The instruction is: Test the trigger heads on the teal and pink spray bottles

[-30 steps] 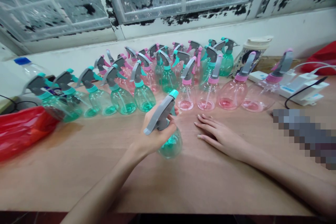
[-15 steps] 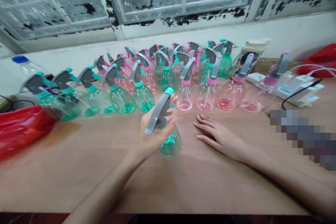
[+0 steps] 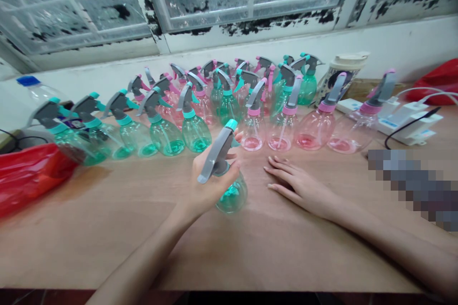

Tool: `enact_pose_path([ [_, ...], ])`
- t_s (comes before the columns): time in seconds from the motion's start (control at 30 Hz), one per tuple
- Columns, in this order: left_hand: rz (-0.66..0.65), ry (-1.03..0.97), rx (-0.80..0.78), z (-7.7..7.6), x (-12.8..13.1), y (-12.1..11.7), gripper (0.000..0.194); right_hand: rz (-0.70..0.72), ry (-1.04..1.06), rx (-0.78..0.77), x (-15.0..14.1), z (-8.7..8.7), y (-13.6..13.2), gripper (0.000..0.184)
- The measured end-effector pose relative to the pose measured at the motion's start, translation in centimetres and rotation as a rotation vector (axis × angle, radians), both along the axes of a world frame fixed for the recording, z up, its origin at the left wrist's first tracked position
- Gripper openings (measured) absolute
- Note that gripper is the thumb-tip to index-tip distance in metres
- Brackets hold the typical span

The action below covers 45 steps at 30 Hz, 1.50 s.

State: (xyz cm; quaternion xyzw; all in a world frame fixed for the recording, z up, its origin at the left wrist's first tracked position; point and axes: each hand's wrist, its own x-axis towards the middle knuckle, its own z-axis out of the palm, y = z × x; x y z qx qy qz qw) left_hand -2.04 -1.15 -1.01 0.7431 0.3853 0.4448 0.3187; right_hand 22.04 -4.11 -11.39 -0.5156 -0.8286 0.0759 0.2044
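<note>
A green spray bottle (image 3: pixel 233 196) with a grey and turquoise trigger head stands near the middle of the wooden table (image 3: pixel 250 257). My left hand (image 3: pixel 209 178) is wrapped round its neck, just under the head, with the thumb in front. Part of the bottle is hidden behind the hand. To the right, my right hand (image 3: pixel 298 182) lies flat on the table, fingers stretched out and holding nothing. Beyond my hands stand green spray bottles (image 3: pixel 168 137) on the left and pink spray bottles (image 3: pixel 315 127) on the right, with several more of both colours behind.
A red plastic bag (image 3: pixel 32 174) lies at the left edge, near a blue-capped bottle (image 3: pixel 37 88). A white power strip (image 3: pixel 408 124) with cables, a printed cup (image 3: pixel 343 74) and another red bag (image 3: pixel 440 83) are at the right. Windows rise behind the table.
The view has shifted very slightly since one second ago. My left hand keeps its hold on the green spray bottle, and my right hand stays flat on the table.
</note>
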Motion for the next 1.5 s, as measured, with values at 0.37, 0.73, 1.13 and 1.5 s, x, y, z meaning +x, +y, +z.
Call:
enact_pose_path([
  [0.37, -0.006, -0.004, 0.007, -0.08, 0.05, 0.23, 0.038, -0.002, 0.013, -0.006, -0.04, 0.17, -0.11, 0.052],
  [0.73, -0.026, 0.016, -0.006, 0.67, 0.07, 0.25, 0.02, 0.004, 0.027, 0.01, -0.03, -0.09, -0.02, 0.051],
  [1.13, 0.026, 0.068, 0.027, 0.83, 0.06, -0.24, 0.035, 0.011, 0.04, 0.015, -0.18, 0.09, 0.05, 0.052],
  [1.5, 0.168, 0.101, 0.0, 0.62, -0.2, -0.28, 0.044, 0.017, 0.076, 0.039, -0.26, -0.07, 0.21, 0.049],
])
